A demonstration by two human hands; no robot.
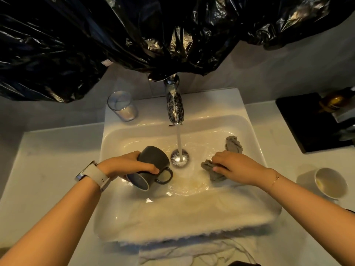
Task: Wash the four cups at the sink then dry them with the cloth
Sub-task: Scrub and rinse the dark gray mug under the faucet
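Stage: washing, early | left hand (128, 164) grips dark mug (151, 167) at sink's (255, 131) 9 o'clock | right hand (233, 166) clutches grey cloth (211, 170) at 3 o'clock | white cup (331, 183) waits | drying pending

My right hand (237, 166) covered the middle of the grey cloth (233, 144), fingertips unseen. Black plastic sheeting (134, 35) hid the tap (173, 100) top. Items on the dark tray (303, 121) were cut off, blurry.
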